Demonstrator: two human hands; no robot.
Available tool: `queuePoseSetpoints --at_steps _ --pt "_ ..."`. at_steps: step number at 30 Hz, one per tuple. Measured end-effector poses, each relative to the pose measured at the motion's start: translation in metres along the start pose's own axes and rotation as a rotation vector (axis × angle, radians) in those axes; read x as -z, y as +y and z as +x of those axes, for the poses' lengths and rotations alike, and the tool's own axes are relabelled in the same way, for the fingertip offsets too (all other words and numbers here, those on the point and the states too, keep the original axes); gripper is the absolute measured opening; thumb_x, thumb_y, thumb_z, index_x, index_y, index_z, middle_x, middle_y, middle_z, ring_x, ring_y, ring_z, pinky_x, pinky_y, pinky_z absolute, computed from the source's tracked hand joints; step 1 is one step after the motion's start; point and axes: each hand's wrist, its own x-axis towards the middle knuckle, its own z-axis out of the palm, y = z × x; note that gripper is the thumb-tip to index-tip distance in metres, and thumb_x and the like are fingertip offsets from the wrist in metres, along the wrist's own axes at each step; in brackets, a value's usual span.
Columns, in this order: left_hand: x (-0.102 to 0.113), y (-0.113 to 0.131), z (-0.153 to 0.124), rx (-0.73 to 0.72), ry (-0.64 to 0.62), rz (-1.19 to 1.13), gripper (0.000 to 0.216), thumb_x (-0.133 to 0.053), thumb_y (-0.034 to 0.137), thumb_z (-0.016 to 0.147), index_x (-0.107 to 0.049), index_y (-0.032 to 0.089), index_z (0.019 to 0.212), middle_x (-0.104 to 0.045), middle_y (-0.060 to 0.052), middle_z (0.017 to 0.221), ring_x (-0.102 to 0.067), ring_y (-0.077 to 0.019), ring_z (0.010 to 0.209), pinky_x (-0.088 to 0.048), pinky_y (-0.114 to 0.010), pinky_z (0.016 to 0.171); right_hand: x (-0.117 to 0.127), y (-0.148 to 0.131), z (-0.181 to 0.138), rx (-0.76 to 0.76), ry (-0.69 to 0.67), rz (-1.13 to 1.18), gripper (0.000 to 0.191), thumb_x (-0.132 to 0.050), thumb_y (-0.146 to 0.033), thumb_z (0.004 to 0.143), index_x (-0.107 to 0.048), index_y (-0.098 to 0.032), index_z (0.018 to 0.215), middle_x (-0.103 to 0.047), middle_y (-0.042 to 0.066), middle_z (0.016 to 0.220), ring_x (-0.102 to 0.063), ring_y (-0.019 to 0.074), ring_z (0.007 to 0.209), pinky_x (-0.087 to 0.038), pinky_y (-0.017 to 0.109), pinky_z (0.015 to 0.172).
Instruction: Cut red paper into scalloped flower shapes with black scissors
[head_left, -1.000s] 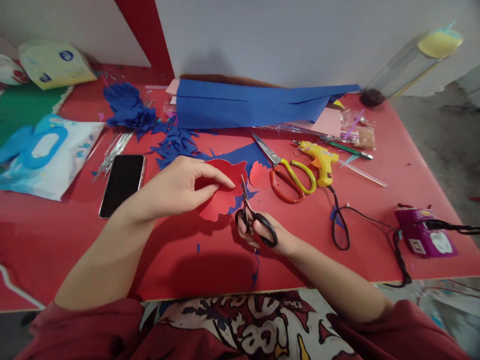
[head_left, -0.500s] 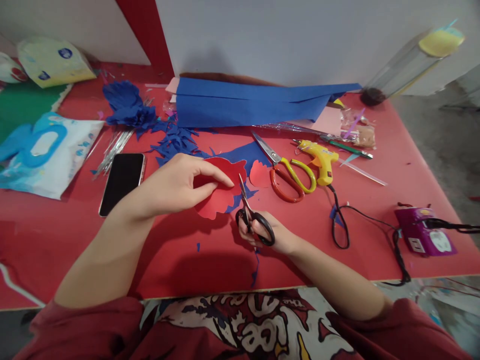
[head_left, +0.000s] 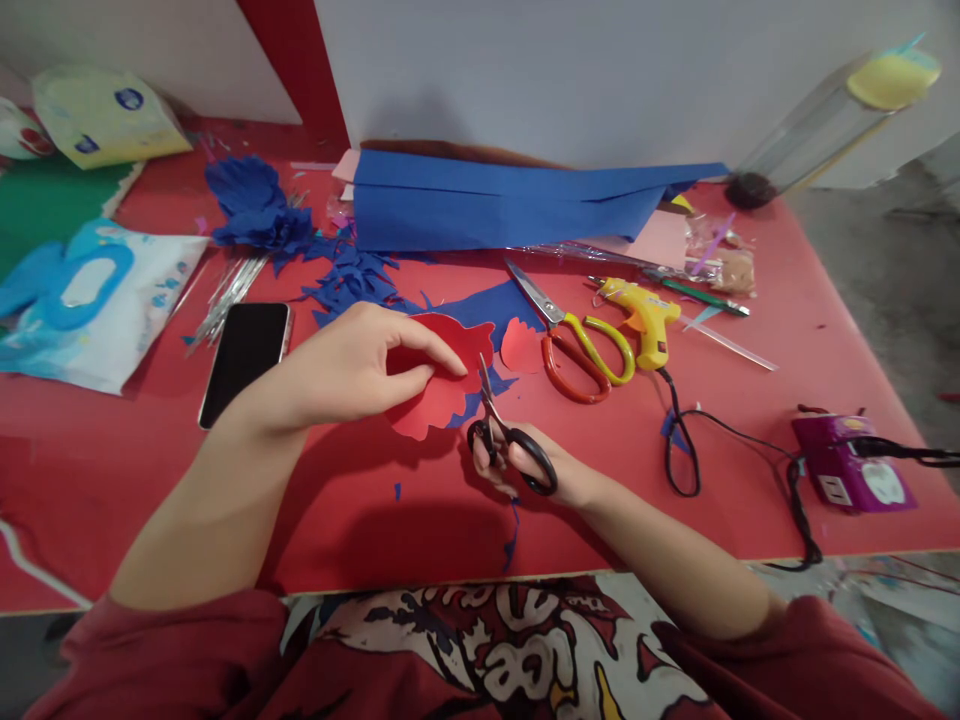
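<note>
Between the thumb and fingers of my left hand (head_left: 367, 362) is a piece of red paper (head_left: 431, 405) with a wavy cut edge. My right hand (head_left: 536, 465) has its fingers in the black handles of a small pair of scissors (head_left: 492, 405). The blades point away from me, close to the paper's right edge, and part of them overlaps it in view. A smaller red paper piece (head_left: 521, 346) with a scalloped edge lies just beyond the blades. Blue paper scraps (head_left: 499, 385) lie under and beside the red paper.
Larger scissors (head_left: 577, 345) and a yellow glue gun (head_left: 645, 318) lie to the right, its cord running to a purple box (head_left: 851, 462). Folded blue paper (head_left: 487, 205) lies at the back. A phone (head_left: 246, 362), wires (head_left: 231, 290) and a wipes pack (head_left: 105, 300) are at left.
The scissors have shifted slightly back from the red paper's edge, and their handles have spread a little. My left hand stays nearly still on the paper.
</note>
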Motion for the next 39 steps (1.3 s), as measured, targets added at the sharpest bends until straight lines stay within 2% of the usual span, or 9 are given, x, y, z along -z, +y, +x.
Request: queuePoseSetpoints --at_steps 39 --pt "-0.0029 -0.0048 0.0013 -0.051 -0.017 -0.048 0.03 -0.048 0.015 0.071 -0.074 0.019 0.086 -0.074 0.003 0.084 -0.066 -0.0109 0.071 -0.046 -0.018 0.066 -0.0012 -0.0021 -0.0002 -0.004 0.005 0.024 0.048 -0.05 -0.064 0.079 -0.044 -0.017 0.072 -0.039 -0.004 0.06 -0.037 0.0063 0.045 -0.028 0.022 0.044"
